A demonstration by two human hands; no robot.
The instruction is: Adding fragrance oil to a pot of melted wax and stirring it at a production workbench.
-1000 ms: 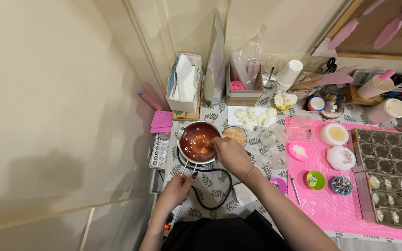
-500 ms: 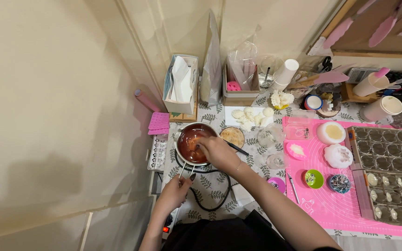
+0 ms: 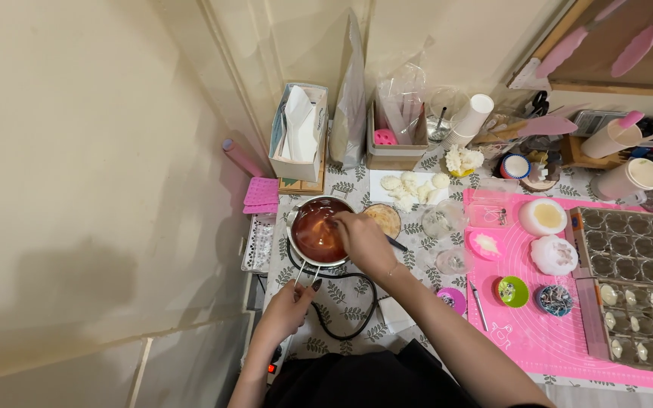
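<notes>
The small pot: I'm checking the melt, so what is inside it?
The small pot holds glossy reddish-orange liquid. The right hand reaches over its rim and covers that side, hiding whatever it holds. The left hand grips the handle.

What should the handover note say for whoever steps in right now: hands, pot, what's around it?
Left hand: grip on the wire handle of the small pot, steadying it.
Right hand: over the pot's right rim, fingers closed on a thin stirring tool whose dark end sticks out behind the hand; its tip is hidden.
Pot: sits on a small burner at the table's left edge, filled with reddish-orange liquid that looks melted.
Nearby: a small bowl right beside the pot, white chunks on a sheet behind it, a pink mat with small dishes and a mould tray to the right.
Done: liquid is in the pot. Mould cavities nearest the pot look unfilled.
</notes>
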